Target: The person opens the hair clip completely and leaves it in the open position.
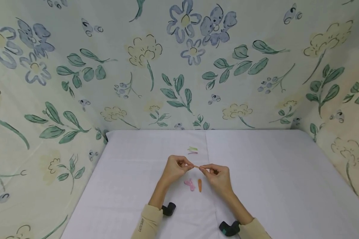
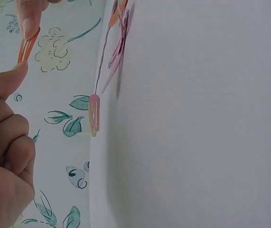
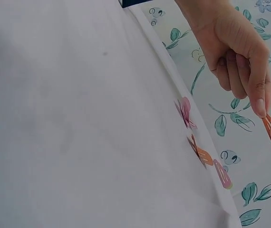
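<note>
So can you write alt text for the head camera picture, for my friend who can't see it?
A person's left hand and right hand pinch a small orange hair clip above a white table. Nearer the person lie another orange clip and something pink; farther off, a green clip and pink clip. Flowery backdrop behind.

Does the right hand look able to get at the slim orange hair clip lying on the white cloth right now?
Probably yes, once freed: the right hand and left hand both pinch another slim orange hair clip. Nothing appears to cover the orange clip lying on the white cloth.
</note>
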`<state>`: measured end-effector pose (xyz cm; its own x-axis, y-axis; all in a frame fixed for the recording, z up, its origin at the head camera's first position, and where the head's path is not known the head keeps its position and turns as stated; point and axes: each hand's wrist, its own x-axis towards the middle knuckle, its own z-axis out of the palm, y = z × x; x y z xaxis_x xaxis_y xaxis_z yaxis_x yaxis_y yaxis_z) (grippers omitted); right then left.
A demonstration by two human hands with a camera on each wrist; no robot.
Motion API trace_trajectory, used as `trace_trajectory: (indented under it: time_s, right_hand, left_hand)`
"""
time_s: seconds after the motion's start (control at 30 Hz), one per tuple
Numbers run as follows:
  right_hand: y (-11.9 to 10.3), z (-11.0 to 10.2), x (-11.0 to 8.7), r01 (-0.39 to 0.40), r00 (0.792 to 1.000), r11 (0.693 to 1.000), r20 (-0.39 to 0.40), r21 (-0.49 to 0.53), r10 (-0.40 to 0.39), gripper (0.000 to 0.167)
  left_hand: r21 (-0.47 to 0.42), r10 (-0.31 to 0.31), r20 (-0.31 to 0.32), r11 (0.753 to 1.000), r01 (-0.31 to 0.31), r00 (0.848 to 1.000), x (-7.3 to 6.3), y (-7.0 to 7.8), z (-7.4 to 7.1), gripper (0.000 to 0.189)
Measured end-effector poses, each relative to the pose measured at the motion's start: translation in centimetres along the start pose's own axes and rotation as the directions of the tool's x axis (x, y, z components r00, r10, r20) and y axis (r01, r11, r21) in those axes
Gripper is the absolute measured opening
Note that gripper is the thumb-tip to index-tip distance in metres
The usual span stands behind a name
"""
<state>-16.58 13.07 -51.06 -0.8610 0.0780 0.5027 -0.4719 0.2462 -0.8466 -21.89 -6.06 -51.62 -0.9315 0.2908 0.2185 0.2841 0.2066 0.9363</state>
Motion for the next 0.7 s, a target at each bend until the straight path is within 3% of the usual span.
trace_trajectory:
  time_s: [0.3,0.7]
  right_hand:
    - [1.5,0.4,-0.2,0.012,1.000,1.000,-0.023,-0.027,-0.012,0.011]
    - [0.0,0.5,-0.3,0.052,0.996,0.997,-0.062,-0.065,-0.056,0.011]
  left_hand:
    - [0.016,0.006,-0.014,1.000,-0.006,1.000,0.0,0.1,0.0,0.004]
    - [0.054,0.039,-0.014,0.998,-0.038,0.999,0.1,0.1,0.3,0.006]
